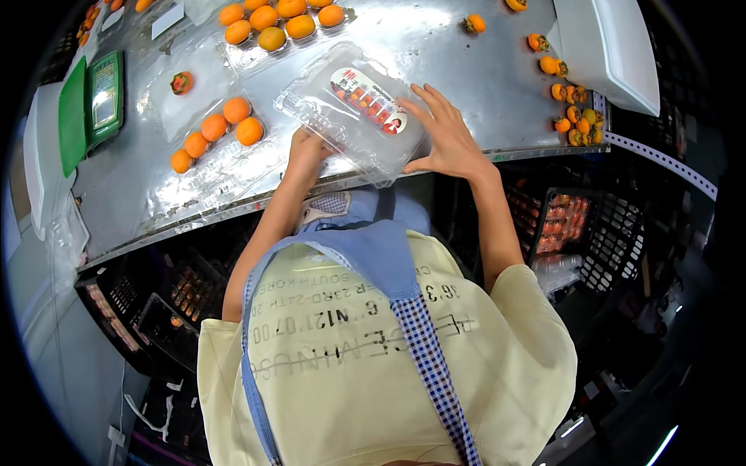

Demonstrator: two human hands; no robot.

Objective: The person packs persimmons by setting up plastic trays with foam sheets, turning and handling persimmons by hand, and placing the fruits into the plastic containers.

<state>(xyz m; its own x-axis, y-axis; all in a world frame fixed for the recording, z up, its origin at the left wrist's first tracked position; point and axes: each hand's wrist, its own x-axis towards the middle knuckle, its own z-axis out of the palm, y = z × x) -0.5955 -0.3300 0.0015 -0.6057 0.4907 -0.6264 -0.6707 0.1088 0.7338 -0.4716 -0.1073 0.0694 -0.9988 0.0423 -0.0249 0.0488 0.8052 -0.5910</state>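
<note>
A clear plastic clamshell box (315, 93) is held tilted over the near edge of the metal table, in front of my chest. On its lid sits an oval label (369, 101) with pictures of orange fruit. My left hand (308, 151) is closed on the box's near left edge, its fingers partly hidden behind the plastic. At the right end of the box, my right hand (449, 136) is spread, thumb by the near corner and fingertips beside the label. To the left, several persimmons (249, 131) lie in a clear tray on the table.
More persimmons (300, 26) fill a clear tray at the back. Small persimmons (573, 115) cluster by a white bin (610, 54) at the right. A green-framed scale (105, 97) stands left. Black crates (561, 221) sit below the metal table (505, 116).
</note>
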